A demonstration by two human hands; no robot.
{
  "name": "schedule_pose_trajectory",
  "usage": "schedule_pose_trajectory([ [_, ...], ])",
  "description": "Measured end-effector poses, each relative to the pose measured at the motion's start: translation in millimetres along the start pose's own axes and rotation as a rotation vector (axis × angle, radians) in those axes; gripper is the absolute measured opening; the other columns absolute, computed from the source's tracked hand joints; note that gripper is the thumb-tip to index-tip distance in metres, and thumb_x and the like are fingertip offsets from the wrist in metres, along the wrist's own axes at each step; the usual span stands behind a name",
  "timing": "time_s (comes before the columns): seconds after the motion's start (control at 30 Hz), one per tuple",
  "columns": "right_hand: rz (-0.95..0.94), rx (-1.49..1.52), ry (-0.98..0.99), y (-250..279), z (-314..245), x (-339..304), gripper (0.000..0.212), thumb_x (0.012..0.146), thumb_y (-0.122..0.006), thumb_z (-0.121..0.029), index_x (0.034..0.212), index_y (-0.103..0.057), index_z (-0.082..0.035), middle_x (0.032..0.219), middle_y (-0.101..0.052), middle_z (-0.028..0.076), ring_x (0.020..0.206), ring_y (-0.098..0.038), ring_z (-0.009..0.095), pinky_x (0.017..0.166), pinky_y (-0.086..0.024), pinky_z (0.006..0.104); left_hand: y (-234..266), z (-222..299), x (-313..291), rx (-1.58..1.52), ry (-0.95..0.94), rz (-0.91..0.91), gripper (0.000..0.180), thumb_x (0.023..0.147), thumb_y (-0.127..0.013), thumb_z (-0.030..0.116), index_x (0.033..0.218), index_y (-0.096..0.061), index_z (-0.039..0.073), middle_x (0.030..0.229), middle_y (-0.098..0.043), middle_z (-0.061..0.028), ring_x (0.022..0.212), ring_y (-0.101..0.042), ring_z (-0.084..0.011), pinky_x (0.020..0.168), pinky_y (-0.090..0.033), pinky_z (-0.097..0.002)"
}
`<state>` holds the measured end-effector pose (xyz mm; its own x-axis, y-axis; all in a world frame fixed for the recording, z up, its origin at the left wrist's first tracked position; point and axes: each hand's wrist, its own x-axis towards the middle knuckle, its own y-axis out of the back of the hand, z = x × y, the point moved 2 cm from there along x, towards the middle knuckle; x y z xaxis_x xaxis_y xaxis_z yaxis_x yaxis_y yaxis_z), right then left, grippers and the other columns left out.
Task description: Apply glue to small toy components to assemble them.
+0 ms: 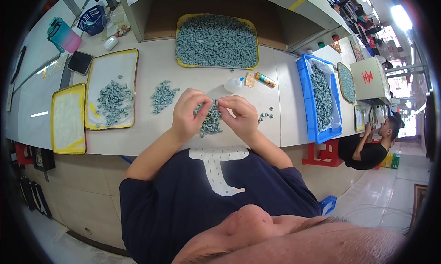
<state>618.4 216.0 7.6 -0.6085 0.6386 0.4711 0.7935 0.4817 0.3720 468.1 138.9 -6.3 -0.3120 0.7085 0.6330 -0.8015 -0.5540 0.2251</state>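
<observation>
Above a heap of small grey-green pieces [211, 123] on the table, my two hands come close together at the fingertips. My left hand [189, 111] is closed in a pinch, its thumb and forefinger pressed together; whatever it grips is too small to make out. Facing it, my right hand [240, 114] is pinched as well, with what looks like one small grey-green piece at its fingertips. A second loose pile [163, 96] lies to the left of my left hand. Several stray pieces [265, 115] are scattered just right of my right hand.
Ahead stands a yellow-rimmed tray [179, 48] full of pieces. A blue bin [312, 128] holds more at right; a white tray [124, 62] and smaller tray [69, 119] lie left. A squeeze bottle [234, 85] and orange-green tube [265, 79] lie beyond my hands. A person [367, 147] sits far right.
</observation>
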Motion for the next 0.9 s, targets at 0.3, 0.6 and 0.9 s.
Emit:
schedule_pose_trajectory([
  [0.3, -0.017, -0.002, -0.138, 2.1, 11.2, -3.0, 0.017, 0.081, -0.065, 0.008, 0.096, -0.068, 0.002, 0.087, -0.067, 0.009, 0.075, -0.064, 0.014, 0.062, -0.050, 0.0234, -14.9, -17.7, -20.1, -0.709, 0.664, -0.105, 0.013, 0.097, -0.053, 0.016, 0.099, -0.052, 0.003, 0.086, -0.051, 0.0021, 0.076, -0.045, -0.0042, 0.068, -0.039, -0.0197],
  [0.6, 0.011, -0.101, -0.093, -2.2, 4.5, -2.6, 0.016, 0.076, -0.070, 0.004, 0.091, -0.070, 0.000, 0.080, -0.068, 0.007, 0.073, -0.064, 0.014, 0.061, -0.049, 0.0244, -21.2, -17.4, -22.6, -0.798, 0.853, -0.097, 0.010, 0.097, -0.052, 0.014, 0.097, -0.050, 0.004, 0.082, -0.051, 0.0012, 0.075, -0.047, -0.0059, 0.069, -0.041, -0.0199],
  [0.9, -0.346, -0.073, -0.391, 34.0, 6.5, 11.5, 0.015, 0.081, -0.067, 0.001, 0.095, -0.070, 0.002, 0.082, -0.068, 0.008, 0.072, -0.063, 0.012, 0.064, -0.049, 0.0241, -18.4, -15.1, -22.7, -0.626, 0.814, -0.181, 0.010, 0.094, -0.057, 0.013, 0.094, -0.053, 0.004, 0.082, -0.052, 0.0019, 0.074, -0.049, -0.0055, 0.069, -0.042, -0.0204],
])
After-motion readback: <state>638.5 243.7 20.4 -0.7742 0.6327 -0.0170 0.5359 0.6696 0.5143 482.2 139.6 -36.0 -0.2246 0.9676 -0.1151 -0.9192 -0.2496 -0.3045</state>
